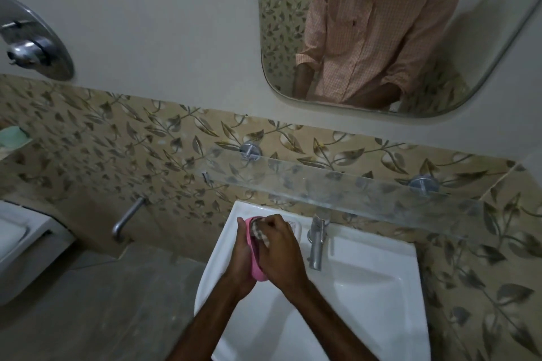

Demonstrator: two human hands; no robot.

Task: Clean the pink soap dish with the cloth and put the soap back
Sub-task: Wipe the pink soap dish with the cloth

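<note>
Hovering over the back left part of the sink (366, 287), the pink soap dish (254, 268) is caught between the person's two hands. The left hand (240, 261) cups it from the outer side, fingers curled round its far end in a firm grip. The right hand (280, 255) is bunched over a checked cloth (259, 233), pinching it and pressing it into the dish. Only a crumpled corner of the cloth shows past the knuckles.

On the sink's back ledge, just beyond the right hand, lies a pale pinkish thing (294, 227) (soap or a lid, I cannot tell from here). Right of it on the same ledge stands the steel tap (316, 240). Above the sink runs a glass shelf (352, 182) on two round metal mounts, and higher still hangs a mirror (498, 38). Left of the sink a bent metal spout (126, 220) sticks out of the leaf-patterned tiles.
</note>
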